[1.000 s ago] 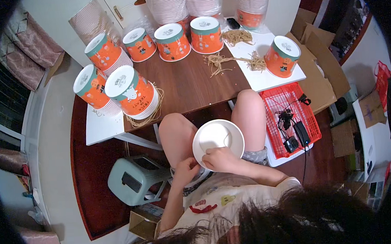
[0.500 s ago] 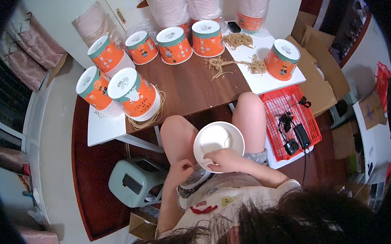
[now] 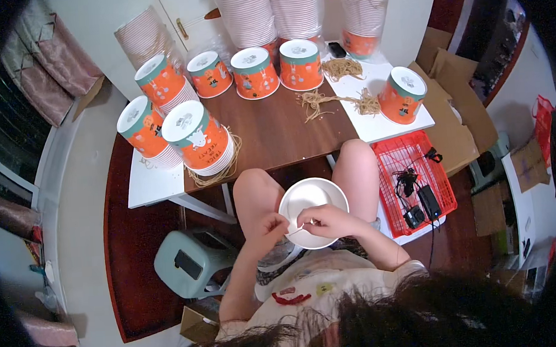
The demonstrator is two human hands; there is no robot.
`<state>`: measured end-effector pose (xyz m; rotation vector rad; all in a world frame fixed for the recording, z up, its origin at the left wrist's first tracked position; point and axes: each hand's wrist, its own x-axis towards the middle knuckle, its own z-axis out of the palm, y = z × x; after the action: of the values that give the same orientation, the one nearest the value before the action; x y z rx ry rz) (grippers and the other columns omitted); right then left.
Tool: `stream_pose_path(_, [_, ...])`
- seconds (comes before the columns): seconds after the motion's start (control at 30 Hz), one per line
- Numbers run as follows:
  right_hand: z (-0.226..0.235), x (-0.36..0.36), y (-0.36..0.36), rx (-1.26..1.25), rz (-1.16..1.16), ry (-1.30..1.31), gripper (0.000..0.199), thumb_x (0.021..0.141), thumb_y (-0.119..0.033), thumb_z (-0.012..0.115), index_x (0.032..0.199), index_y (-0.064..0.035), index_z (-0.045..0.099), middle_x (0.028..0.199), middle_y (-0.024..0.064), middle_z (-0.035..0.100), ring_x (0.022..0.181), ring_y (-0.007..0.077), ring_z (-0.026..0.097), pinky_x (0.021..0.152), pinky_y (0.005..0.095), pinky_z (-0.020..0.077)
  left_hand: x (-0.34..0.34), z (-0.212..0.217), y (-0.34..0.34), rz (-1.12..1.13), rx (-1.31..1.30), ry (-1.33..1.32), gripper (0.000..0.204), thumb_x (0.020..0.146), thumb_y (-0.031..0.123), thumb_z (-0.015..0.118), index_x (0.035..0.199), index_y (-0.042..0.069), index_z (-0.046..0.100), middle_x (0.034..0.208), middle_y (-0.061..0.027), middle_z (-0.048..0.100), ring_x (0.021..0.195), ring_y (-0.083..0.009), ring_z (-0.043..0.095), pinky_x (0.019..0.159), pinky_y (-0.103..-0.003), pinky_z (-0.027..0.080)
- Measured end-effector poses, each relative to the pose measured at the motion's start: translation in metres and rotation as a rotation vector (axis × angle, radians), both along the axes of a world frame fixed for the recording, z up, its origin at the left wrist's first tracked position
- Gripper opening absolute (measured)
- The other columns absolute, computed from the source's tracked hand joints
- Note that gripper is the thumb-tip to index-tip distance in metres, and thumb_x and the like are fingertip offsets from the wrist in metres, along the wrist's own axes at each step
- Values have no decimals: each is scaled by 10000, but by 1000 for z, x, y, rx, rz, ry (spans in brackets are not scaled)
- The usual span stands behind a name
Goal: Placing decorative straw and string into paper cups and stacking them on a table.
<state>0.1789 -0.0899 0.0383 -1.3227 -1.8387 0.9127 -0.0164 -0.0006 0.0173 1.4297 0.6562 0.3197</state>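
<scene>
A paper bucket (image 3: 314, 189) with a white inside stands in my lap between my knees, its open mouth facing up. Over its near left rim, my left hand (image 3: 270, 230) is closed in a pinch. My right hand (image 3: 328, 221) reaches over the mouth from the right, its fingers pinched too. A thin pale cord (image 3: 295, 231) runs between the two sets of fingertips. Where the cord's ends lie is hidden.
Upside-down orange and green paper buckets (image 3: 255, 80) stand around the brown table (image 3: 269, 127). Tan cords (image 3: 343, 68) lie in bundles at the right. A red basket (image 3: 388, 168) holds black adapters; a grey-green stool (image 3: 175, 254) is at my left.
My left hand has moved right and up to the bucket's rim and now pinches the cord. My right hand has lifted slightly from inside the bucket. The view has shifted a little.
</scene>
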Motion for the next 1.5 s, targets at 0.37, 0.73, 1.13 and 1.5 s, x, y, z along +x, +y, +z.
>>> stream_pose_path(0.37, [-8,5,8,158,7,-60,129,713,-69,517,809,-81,604,850,56,575,801,235,549,723,338,430,11,-16,-13,-40,99,68,96,809,90,560,866,16,582,715,30,552,616,-30,471,526,-178,377])
stream_pose_path(0.73, [-31,-8,-3,315,-201,-190,67,675,-167,627,727,-129,607,921,12,558,916,207,496,794,344,341,-5,-25,-10,25,-134,-28,97,849,109,513,899,25,505,812,-44,573,744,-91,551,643,-199,437])
stream_pose_path(1.13, [-25,-49,-35,349,18,-282,126,690,-220,622,750,-111,603,794,27,544,796,202,525,697,345,388,-12,-28,-10,50,-16,-8,75,796,74,573,816,46,506,715,4,539,633,-56,500,560,-185,407])
stream_pose_path(1.5, [-45,-43,-5,284,-274,-54,89,673,-146,653,720,-74,627,701,56,577,658,235,566,611,337,451,-6,-8,-8,14,149,49,145,767,77,606,804,31,473,705,-22,538,629,-72,510,537,-202,410])
